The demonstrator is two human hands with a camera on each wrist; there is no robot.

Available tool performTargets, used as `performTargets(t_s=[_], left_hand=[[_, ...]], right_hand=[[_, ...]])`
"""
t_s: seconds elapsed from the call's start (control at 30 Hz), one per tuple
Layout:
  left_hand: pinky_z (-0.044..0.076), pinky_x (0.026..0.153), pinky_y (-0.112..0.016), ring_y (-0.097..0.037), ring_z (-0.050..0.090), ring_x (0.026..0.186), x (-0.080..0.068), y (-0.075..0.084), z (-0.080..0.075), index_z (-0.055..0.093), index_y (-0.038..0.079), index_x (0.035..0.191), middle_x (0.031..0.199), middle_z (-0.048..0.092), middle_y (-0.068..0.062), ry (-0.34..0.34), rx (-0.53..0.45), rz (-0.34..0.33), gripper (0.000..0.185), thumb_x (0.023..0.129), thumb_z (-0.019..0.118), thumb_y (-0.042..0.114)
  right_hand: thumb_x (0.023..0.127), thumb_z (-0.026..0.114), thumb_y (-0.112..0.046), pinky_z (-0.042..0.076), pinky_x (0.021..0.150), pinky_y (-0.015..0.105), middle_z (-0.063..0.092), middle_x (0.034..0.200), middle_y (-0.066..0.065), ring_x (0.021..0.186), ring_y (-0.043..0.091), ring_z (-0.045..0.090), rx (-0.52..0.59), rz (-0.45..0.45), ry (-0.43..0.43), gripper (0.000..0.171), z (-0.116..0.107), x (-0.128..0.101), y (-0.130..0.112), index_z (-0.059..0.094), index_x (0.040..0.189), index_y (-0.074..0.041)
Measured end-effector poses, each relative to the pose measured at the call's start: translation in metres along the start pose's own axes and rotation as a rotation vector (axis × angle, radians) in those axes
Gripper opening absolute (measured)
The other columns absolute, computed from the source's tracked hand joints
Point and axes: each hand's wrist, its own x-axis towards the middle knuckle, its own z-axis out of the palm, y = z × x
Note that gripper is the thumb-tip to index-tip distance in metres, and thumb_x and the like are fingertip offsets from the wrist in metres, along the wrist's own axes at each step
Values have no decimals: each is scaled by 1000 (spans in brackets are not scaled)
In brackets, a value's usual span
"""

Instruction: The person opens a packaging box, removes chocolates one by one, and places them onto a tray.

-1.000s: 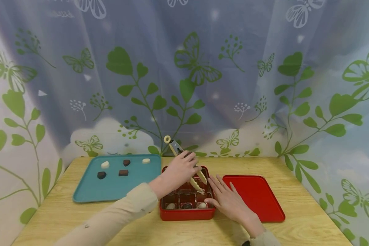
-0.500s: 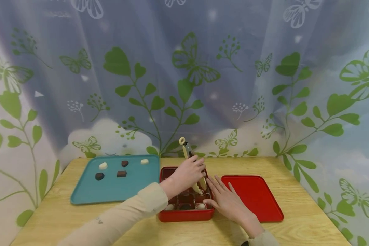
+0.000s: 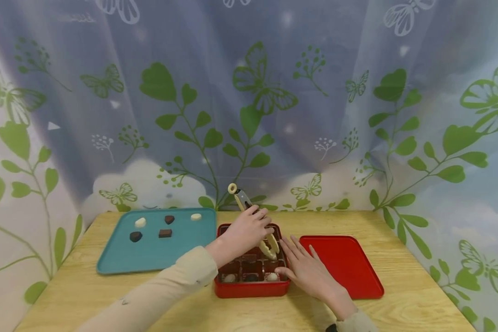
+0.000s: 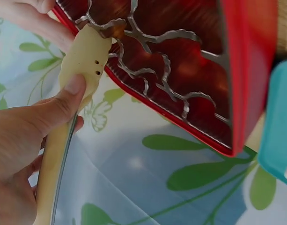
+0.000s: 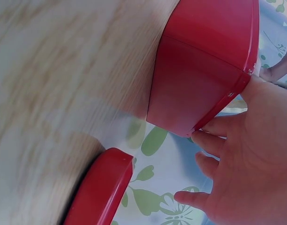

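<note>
Over the counter (image 3: 406, 276), tongs (image 4: 59, 145) are held by the left grip (image 3: 245, 233), box (image 3: 252, 290) touched by the wide right grip (image 3: 309, 274); filling seems underway, gentle release likely needed.

The right grip (image 5: 253, 157) touches the red box (image 5: 202, 77).

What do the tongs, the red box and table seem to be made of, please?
Tongs: matte cream, likely plastic or silicone, with shiny grey, probably steel, edges. Red box: glossy, perhaps painted tin; pale flecks mark its rim. Table: smooth wood or laminate, showing grain.
</note>
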Motion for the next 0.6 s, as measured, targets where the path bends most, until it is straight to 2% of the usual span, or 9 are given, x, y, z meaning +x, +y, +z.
performTargets(t_s=[0.17, 0.37, 0.47, 0.6], left_hand=[[42, 102, -34, -15, 55, 117, -15, -10, 7, 71, 39, 126, 124, 67, 12, 120, -64, -49, 37, 89, 77, 38], [44, 100, -34, -16, 55, 110, -31, -19, 19, 74, 38, 120, 120, 68, 10, 257, -122, -125, 40, 81, 83, 37], [45, 99, -35, -16, 55, 107, -39, -25, 18, 75, 37, 119, 113, 68, 9, 277, -156, -167, 43, 77, 83, 42], [47, 96, -36, -19, 55, 107, -51, -39, 15, 74, 36, 121, 110, 68, 7, 273, -180, -213, 44, 78, 81, 41]], right_hand=[[101, 49, -57, 16, 118, 68, 18, 168, 12, 155, 32, 15, -5, 4, 0, 80, -1, -1, -2, 26, 162, -10], [101, 51, -55, 16, 117, 70, 18, 168, 13, 155, 35, 15, 4, -1, 5, 80, 1, 0, -2, 26, 162, -9], [101, 51, -55, 16, 116, 70, 20, 167, 14, 154, 36, 17, 2, -5, 14, 80, 2, 0, -2, 28, 161, -8], [100, 50, -58, 16, 117, 69, 19, 167, 14, 155, 34, 17, -6, 4, 13, 81, 2, 0, -2, 27, 161, -9]])
